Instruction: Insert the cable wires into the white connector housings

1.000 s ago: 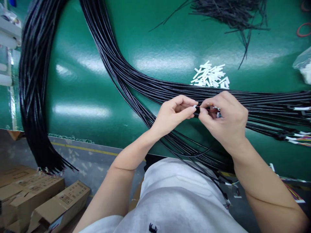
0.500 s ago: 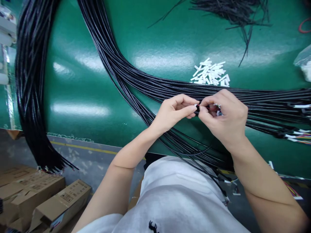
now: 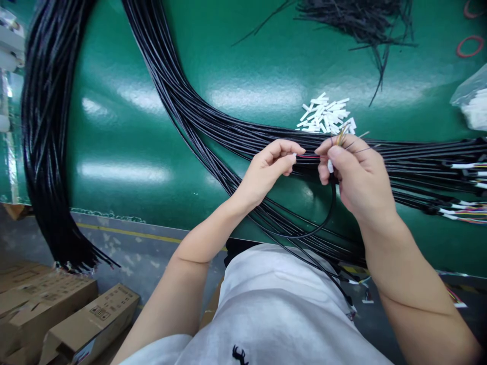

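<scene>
My left hand pinches a small white piece, likely a connector, between thumb and fingers. From it a thin red wire runs across the gap to my right hand. That hand is closed on the end of a black cable, with a white sleeve under the thumb. Several loose thin wires in yellow and other colours fan upward from its fingertips. Below the grip the cable curves down toward the table's front edge. Both hands are above a bundle of black cables.
White tube pieces lie heaped behind my hands. Black thin strips are piled at the back. Another cable bundle hangs over the left front edge, above cardboard boxes. A plastic bag and a red ring are at right.
My hands have moved apart, and the red wire now stretches between them. My right hand has turned, bringing the loose coloured wires, white sleeve and curved cable into sight.
</scene>
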The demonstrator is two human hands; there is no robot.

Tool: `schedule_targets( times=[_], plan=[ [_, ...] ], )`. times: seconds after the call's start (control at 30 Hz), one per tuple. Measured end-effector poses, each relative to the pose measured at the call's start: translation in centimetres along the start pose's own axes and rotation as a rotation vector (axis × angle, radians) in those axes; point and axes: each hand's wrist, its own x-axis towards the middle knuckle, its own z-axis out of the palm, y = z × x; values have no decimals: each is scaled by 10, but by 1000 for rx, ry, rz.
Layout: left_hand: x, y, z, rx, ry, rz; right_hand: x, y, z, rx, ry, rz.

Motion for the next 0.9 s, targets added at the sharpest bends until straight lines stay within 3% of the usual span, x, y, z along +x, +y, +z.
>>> schedule_targets(
  times=[0.13,0.5,0.77,0.9],
  plan=[
    [0,2,1,9,27,-34,3,-4,0,115,52,50],
    [2,6,1,-16,74,-72,4,-7,0,160,29,100],
    [1,7,2,-17,90,-83,1,0,0,-35,120,-44],
    [0,8,2,-2,83,-89,1,2,0,-8,125,-18]
  ],
)
